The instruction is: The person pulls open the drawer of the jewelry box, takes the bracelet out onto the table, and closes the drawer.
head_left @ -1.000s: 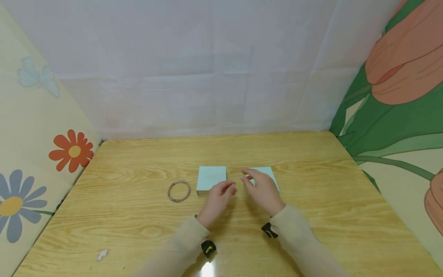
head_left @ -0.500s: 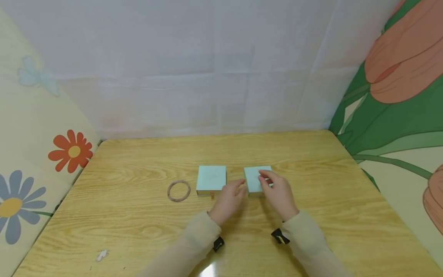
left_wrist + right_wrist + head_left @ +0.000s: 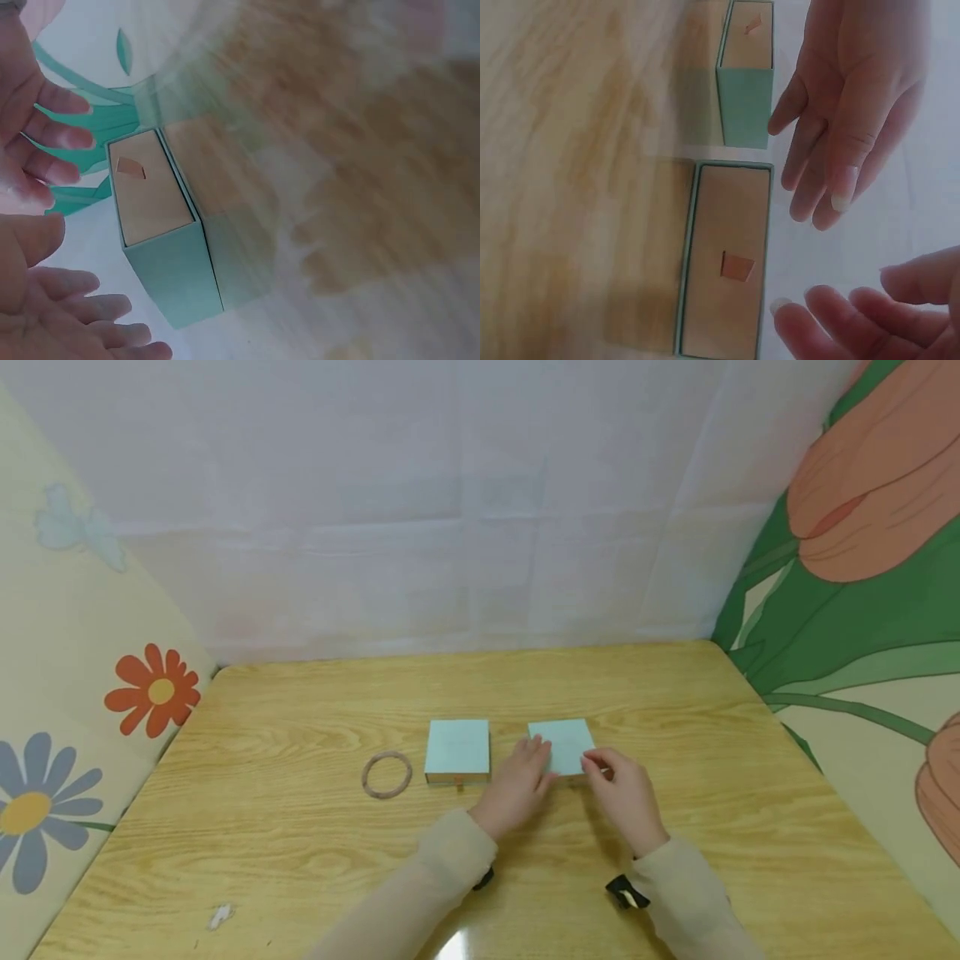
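Two mint-green boxes with tan drawer fronts lie on the wooden table. My left hand (image 3: 517,781) is over the left edge of the right box (image 3: 567,745), fingers extended, overlapping its top in the head view. At that box's front right corner, my right hand (image 3: 626,793) has its fingers loosely bent, with a gap between thumb and fingers in the right wrist view. A small orange-brown pull tab (image 3: 739,268) sticks out of the drawer front. To the left stands the other box (image 3: 457,746), its own tab (image 3: 754,24) facing me; neither hand touches it.
A brownish ring (image 3: 365,774), like a bangle, lies left of the left box. A white scrap or mark (image 3: 221,916) is at the table's front left. A white sheet (image 3: 450,568) hangs behind the table (image 3: 300,843), with flower-printed panels at both sides.
Both hands have moved right. The left has gone from in front of the left box to the right box, its fingers straightening. The right has drawn back from the right box's top to its front corner.
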Available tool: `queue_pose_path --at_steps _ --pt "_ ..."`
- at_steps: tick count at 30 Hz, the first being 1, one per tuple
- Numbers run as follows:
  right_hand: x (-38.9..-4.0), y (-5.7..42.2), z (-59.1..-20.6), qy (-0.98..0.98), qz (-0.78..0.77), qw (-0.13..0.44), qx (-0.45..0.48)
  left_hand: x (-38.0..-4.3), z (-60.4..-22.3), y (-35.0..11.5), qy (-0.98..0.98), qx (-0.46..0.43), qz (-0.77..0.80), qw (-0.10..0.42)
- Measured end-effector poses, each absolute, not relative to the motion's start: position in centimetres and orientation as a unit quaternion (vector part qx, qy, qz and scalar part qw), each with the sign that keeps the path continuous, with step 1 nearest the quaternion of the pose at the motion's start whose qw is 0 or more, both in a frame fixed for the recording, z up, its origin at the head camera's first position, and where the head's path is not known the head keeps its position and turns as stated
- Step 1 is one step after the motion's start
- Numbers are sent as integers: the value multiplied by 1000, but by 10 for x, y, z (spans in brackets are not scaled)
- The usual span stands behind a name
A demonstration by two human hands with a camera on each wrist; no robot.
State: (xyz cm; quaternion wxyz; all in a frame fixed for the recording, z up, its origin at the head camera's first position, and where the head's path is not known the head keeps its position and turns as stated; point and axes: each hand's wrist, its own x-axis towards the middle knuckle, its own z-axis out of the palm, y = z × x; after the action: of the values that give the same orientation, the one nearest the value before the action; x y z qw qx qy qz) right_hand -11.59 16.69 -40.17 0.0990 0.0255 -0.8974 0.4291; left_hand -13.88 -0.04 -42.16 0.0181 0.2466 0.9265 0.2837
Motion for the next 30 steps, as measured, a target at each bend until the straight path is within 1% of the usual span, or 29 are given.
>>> queue_pose_path --at_steps 3,6,11,15,18,21,25,30 --pt "-117 170 -408 -900 424 96 14 -139 -422 2 934 256 250 14" --pt "-117 172 -413 -902 424 79 1 -141 -423 6 939 254 229 18" --pt "-119 175 -425 -904 426 40 1 -147 -427 10 947 255 192 34" --pt "-123 175 -433 -896 444 -1 -4 -152 -428 11 952 258 159 41" --pt "-124 175 -435 -884 466 -39 -9 -156 -427 11 956 264 122 42" --pt "-125 174 -434 -877 476 -63 -6 -159 -427 10 957 270 91 47" --pt "-126 173 -434 -872 481 -87 -3 -164 -424 9 955 273 97 59" --pt "-127 171 -434 -863 489 -124 -19 -169 -421 11 953 281 98 57"
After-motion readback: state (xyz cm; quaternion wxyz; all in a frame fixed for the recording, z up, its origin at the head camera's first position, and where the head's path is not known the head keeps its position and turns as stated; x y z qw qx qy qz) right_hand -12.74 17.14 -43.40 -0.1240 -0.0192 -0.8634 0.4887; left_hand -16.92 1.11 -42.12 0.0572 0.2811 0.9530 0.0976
